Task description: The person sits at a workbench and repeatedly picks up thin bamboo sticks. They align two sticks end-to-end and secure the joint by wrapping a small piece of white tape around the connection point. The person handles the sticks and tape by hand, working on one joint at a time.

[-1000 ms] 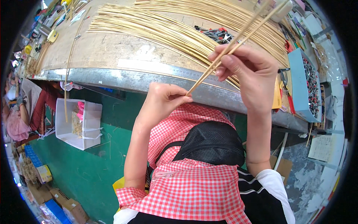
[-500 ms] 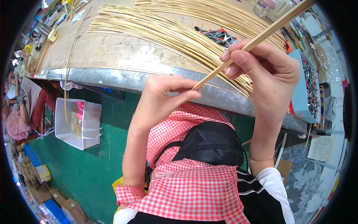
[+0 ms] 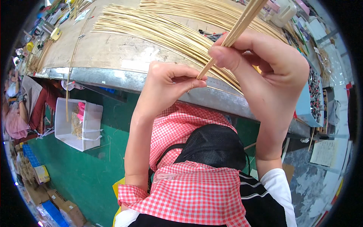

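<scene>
Hands both up over the bench edge, from where I watch. My right hand is clamped round a thin bundle of bamboo strips that slants up and out of frame; the left hand pinches the bundle's lower tip between thumb and fingertips, fingers closed on it. I think it is two or three strips, though the overlap makes the count unsure. Behind them, the workbench carries a wide fan of loose bamboo strips, so most stock looks unhandled; I judge the work early or mid-run. White plastic bin stands on the green floor below, with some scraps inside. Blue tray of small parts sits at bench right.
</scene>
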A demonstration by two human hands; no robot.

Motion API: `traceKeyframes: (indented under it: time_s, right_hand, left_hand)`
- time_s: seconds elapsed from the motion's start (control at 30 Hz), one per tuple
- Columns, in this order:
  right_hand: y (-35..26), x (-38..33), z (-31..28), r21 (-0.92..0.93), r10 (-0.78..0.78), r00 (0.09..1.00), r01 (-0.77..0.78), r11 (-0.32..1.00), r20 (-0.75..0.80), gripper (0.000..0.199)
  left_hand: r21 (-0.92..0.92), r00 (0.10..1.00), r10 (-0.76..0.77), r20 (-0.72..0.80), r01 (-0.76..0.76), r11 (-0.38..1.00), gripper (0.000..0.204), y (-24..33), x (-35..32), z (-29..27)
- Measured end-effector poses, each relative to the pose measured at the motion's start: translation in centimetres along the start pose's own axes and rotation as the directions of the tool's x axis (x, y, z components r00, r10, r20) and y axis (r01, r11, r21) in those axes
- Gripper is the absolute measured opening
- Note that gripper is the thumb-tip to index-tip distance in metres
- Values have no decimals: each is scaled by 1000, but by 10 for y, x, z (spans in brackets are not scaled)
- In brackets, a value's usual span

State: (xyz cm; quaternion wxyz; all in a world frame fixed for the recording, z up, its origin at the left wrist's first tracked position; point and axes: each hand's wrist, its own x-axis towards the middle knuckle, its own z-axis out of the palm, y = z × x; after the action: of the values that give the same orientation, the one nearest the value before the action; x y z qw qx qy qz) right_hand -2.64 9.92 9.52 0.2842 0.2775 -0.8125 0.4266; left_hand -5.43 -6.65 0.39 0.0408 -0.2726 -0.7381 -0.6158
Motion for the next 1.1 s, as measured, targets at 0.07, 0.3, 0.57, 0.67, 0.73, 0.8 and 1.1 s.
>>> traceKeyframes:
  time_s: [0.07, 0.3, 0.57, 0.67, 0.73, 0.8, 1.1]
  right_hand:
    - [2, 2, -1, -6, 121, 990, -122, 993, -66, 7]
    - [51, -16, 16, 501, 546, 825, -414, 760, -147, 21]
    - [76, -48, 44, 612, 672, 740, -536, 582, 10, 21]
    - [81, -62, 45, 658, 692, 714, -572, 489, 106, 22]
    - [89, -70, 40, 606, 695, 718, -572, 552, 44, 22]
    - [101, -71, 28, 500, 686, 726, -577, 645, -48, 20]
    - [177, -54, -17, -495, 420, 907, -367, 788, -4, 18]
  left_hand:
    - [45, 999, 44, 6, -45, 998, 12, -3, -1, -2]
    - [481, 921, 326, -215, -191, 856, 19, 1, -9, 14]
    - [461, 954, 159, -253, -26, 887, 10, -27, -33, 10]
    - [271, 962, -17, -274, 94, 958, 9, -36, -40, 14]
    - [160, 962, -103, -252, 146, 976, 12, -49, -49, 12]
    - [79, 952, -192, -236, 216, 973, 15, -52, -53, 12]
    - [-39, 922, -236, -308, 235, 971, 14, -57, -53, 16]
